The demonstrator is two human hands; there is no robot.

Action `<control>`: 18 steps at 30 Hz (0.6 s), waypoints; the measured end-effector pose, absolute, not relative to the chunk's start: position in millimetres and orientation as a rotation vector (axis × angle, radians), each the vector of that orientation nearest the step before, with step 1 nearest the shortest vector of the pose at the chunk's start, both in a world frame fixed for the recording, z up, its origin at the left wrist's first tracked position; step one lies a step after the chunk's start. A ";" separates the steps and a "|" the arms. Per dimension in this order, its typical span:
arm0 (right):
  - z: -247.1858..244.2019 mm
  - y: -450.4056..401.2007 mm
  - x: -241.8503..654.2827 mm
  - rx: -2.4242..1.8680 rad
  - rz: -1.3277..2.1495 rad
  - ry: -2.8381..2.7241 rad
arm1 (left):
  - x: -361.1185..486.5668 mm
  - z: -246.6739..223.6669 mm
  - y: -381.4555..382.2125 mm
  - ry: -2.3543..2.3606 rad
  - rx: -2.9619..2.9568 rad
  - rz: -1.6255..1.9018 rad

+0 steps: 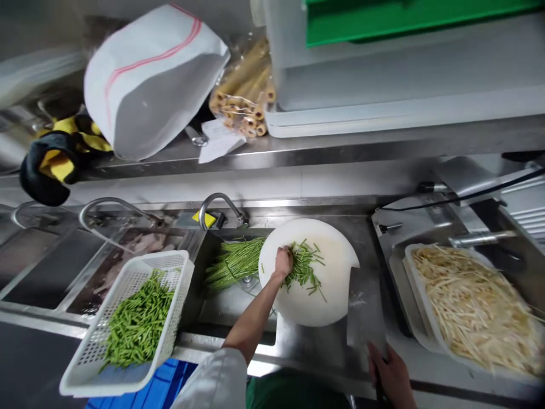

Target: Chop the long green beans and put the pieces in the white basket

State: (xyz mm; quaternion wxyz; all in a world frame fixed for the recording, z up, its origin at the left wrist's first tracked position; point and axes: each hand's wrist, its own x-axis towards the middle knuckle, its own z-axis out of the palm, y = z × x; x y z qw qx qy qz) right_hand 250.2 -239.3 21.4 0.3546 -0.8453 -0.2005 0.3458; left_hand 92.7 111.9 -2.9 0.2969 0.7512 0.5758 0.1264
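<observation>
My left hand point(284, 261) is closed at the left side of a pile of cut green stalks point(304, 264), its fingers curled around some of them. The pile lies on a round white cutting board point(330, 301). In my right hand point(390, 372) is the handle of a cleaver point(365, 307), whose broad blade is held flat beside the board's right edge. Long uncut green stalks point(236, 262), thin like garlic scapes, lie in the sink left of the board. A white perforated basket point(176, 318) at the left holds more cut pieces.
At the right, a white tub point(426, 318) is heaped with bean sprouts point(472, 301). Curved faucets point(221, 196) rise behind the sinks. A steel shelf point(315, 139) overhead carries a white paper hat point(149, 74), bagged tubes and plastic bins. A blue crate point(157, 389) stands under the basket.
</observation>
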 end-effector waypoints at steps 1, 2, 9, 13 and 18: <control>20.7 -236.5 255.8 -2.137 0.983 -0.511 | 95.0 -2.5 110.7 1.521 2.002 0.371; 20.6 -233.3 261.0 -2.097 1.060 -0.495 | 94.5 -1.4 110.1 1.521 2.004 0.415; 8.8 -214.0 287.5 -2.066 1.141 -0.532 | 32.4 3.1 83.8 1.806 1.880 0.610; -0.8 -206.4 292.1 -2.022 1.202 -0.589 | 21.6 -9.0 50.8 1.735 1.850 0.570; -2.1 -201.4 291.8 -2.046 1.204 -0.616 | 23.8 -14.8 47.0 1.577 1.740 0.499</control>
